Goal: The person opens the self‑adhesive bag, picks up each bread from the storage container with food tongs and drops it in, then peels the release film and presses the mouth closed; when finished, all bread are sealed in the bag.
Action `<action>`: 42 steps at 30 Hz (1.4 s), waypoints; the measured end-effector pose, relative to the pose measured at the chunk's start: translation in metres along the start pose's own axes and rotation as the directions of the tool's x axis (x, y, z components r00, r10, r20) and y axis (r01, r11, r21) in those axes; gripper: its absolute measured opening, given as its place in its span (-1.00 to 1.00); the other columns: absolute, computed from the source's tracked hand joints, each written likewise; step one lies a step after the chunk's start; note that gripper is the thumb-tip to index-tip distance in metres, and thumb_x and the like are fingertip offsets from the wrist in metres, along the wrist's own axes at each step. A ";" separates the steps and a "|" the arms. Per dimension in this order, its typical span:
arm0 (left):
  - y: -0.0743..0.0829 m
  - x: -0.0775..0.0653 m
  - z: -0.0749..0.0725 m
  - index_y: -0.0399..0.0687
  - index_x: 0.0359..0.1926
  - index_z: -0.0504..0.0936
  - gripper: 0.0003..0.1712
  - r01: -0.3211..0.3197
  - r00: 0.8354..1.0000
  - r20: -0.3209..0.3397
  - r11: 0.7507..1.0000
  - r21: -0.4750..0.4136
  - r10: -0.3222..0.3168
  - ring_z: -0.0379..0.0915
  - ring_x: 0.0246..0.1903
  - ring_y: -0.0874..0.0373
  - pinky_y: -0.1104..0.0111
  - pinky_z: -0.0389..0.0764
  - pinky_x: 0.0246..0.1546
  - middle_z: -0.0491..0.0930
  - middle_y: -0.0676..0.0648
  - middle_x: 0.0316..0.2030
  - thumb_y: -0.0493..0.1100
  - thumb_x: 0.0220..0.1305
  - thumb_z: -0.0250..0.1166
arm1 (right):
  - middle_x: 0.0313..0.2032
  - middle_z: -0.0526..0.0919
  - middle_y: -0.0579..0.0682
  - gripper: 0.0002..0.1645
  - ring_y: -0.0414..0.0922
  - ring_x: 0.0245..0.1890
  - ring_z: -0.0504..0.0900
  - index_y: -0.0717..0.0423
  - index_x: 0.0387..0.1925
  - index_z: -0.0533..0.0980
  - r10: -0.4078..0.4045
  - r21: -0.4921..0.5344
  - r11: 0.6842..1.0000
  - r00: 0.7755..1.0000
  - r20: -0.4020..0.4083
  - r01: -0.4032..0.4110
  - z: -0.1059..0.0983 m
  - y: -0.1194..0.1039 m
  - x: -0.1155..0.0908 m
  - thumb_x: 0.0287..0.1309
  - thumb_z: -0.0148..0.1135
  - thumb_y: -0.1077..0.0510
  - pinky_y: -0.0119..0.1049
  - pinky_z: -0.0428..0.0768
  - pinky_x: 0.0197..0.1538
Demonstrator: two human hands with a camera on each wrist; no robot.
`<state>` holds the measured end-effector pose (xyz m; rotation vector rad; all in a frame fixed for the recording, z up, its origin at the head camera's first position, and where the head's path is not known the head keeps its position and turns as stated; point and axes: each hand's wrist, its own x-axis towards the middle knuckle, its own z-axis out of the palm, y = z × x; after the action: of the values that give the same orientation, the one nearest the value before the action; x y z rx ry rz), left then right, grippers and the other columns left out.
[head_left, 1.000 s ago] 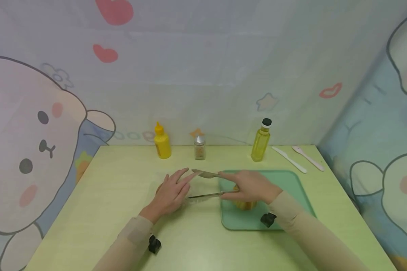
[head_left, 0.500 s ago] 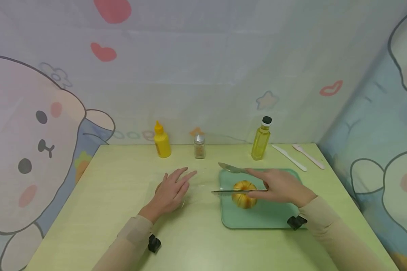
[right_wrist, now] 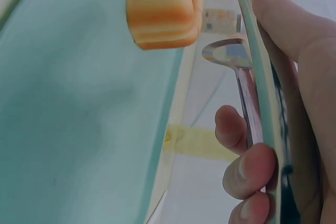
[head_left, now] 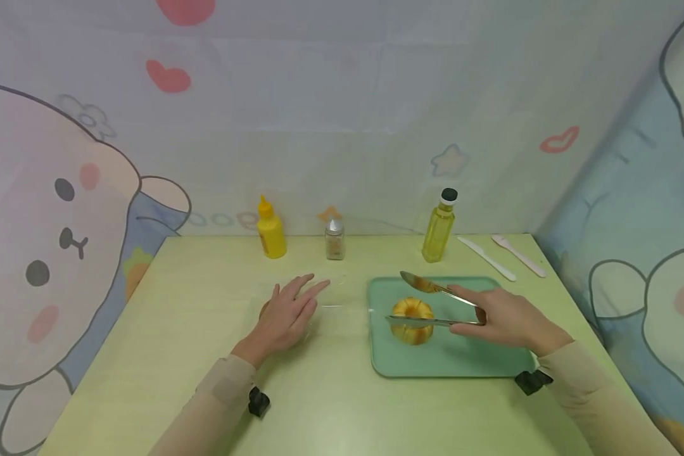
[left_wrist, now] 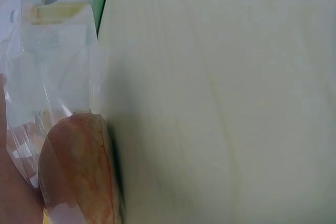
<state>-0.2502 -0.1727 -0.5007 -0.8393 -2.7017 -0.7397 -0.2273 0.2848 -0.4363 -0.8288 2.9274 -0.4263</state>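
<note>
"What are you wearing on your arms?"

"Plain beige sleeves, long ones, right down to my wrists. The left sleeve [head_left: 205, 405] has a faint squarish patch near the cuff; the right sleeve [head_left: 601, 399] creases into soft folds."

"And the dark bits?"

"A small black block at each wrist. The left block [head_left: 259, 402] and the right block [head_left: 533, 382] are both boxy, with uneven edges."

"Your hands?"

"My left hand [head_left: 282, 323] and right hand [head_left: 507, 318] are bare."
</note>
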 end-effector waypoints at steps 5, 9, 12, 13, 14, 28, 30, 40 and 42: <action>0.000 0.000 -0.001 0.32 0.57 0.37 -0.47 0.004 1.000 0.002 1.000 -0.008 -0.004 0.22 0.52 -0.22 -0.55 0.05 0.35 0.31 -0.18 0.53 0.04 0.71 -0.15 | -0.64 0.40 -0.35 -0.02 -0.38 -0.67 0.28 -0.07 0.55 0.37 -0.006 0.035 0.999 1.000 0.021 0.005 0.000 0.006 -0.010 0.29 0.28 -0.47 -0.39 0.33 -0.54; 0.000 0.000 -0.002 0.33 0.57 0.36 -0.47 0.002 1.000 0.001 1.000 -0.002 -0.002 0.21 0.52 -0.20 -0.55 0.04 0.35 0.31 -0.17 0.53 0.05 0.71 -0.15 | -0.61 0.46 -0.37 -0.03 -0.39 -0.65 0.34 -0.06 0.55 0.37 -0.006 0.071 0.997 0.999 0.049 0.002 0.002 0.010 -0.017 0.30 0.29 -0.46 -0.38 0.39 -0.52; 0.000 0.000 -0.002 0.34 0.57 0.37 -0.47 0.002 1.000 0.004 1.000 0.010 -0.002 0.21 0.52 -0.20 -0.55 0.04 0.35 0.31 -0.16 0.53 0.06 0.72 -0.15 | -0.61 0.46 -0.37 -0.03 -0.39 -0.64 0.34 -0.05 0.55 0.37 -0.003 0.089 0.996 0.997 0.072 -0.004 0.006 0.014 -0.020 0.30 0.28 -0.46 -0.39 0.39 -0.51; 0.000 0.000 -0.003 0.34 0.57 0.37 -0.47 0.002 1.000 0.005 1.000 0.013 -0.002 0.20 0.53 -0.19 -0.55 0.04 0.35 0.30 -0.16 0.53 0.06 0.72 -0.15 | -0.63 0.45 -0.36 -0.03 -0.39 -0.65 0.32 -0.04 0.55 0.37 -0.003 0.091 0.996 0.997 0.075 -0.004 0.007 0.015 -0.021 0.31 0.28 -0.46 -0.39 0.38 -0.51; -0.001 0.000 -0.003 0.34 0.57 0.37 -0.47 0.001 1.000 0.006 1.000 0.016 -0.001 0.20 0.53 -0.19 -0.55 0.05 0.35 0.31 -0.16 0.53 0.06 0.72 -0.15 | -0.64 0.43 -0.36 -0.03 -0.39 -0.66 0.30 -0.04 0.55 0.37 -0.003 0.094 0.996 0.997 0.077 -0.004 0.008 0.016 -0.022 0.31 0.27 -0.45 -0.39 0.36 -0.52; -0.004 -0.006 0.005 0.31 0.57 0.38 -0.47 -0.020 1.000 -0.007 1.000 -0.001 0.020 0.21 0.51 -0.25 -0.59 0.02 0.33 0.32 -0.20 0.52 0.02 0.71 -0.10 | -0.76 0.22 -0.35 -0.09 -0.40 -0.74 0.08 -0.04 0.54 0.38 0.022 0.131 0.991 0.997 0.080 -0.032 0.031 0.023 -0.032 0.35 0.27 -0.41 -0.43 0.13 -0.62; -0.004 -0.006 0.005 0.32 0.57 0.38 -0.47 -0.016 1.000 -0.005 1.000 0.001 0.016 0.21 0.52 -0.24 -0.58 0.03 0.33 0.32 -0.18 0.53 0.02 0.71 -0.11 | -0.76 0.23 -0.36 -0.12 -0.40 -0.74 0.10 -0.04 0.53 0.40 0.016 0.113 0.993 0.998 0.061 -0.023 0.032 0.023 -0.033 0.37 0.26 -0.39 -0.42 0.15 -0.63; -0.002 -0.005 0.002 0.31 0.57 0.38 -0.47 -0.023 1.000 -0.019 1.000 -0.010 0.023 0.21 0.51 -0.28 -0.59 0.02 0.32 0.32 -0.20 0.52 0.03 0.71 -0.11 | -0.77 0.17 -0.40 -0.20 -0.42 -0.75 0.06 -0.06 0.49 0.45 0.000 0.053 0.999 0.999 -0.047 0.002 0.033 0.022 -0.035 0.39 0.28 -0.33 -0.43 0.14 -0.62; -0.002 -0.004 0.001 0.31 0.57 0.38 -0.47 -0.025 0.999 -0.021 1.000 -0.011 0.025 0.21 0.50 -0.32 -0.59 0.02 0.32 0.33 -0.22 0.51 0.03 0.71 -0.10 | -0.77 0.13 -0.41 -0.21 -0.43 -0.74 0.02 -0.07 0.49 0.46 -0.007 0.041 0.999 0.996 -0.088 0.010 0.031 0.022 -0.035 0.38 0.30 -0.31 -0.44 0.11 -0.62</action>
<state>-0.2479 -0.1754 -0.5035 -0.8615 -2.6667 -0.7543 -0.2043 0.3128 -0.4727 -0.8385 2.9846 -0.5361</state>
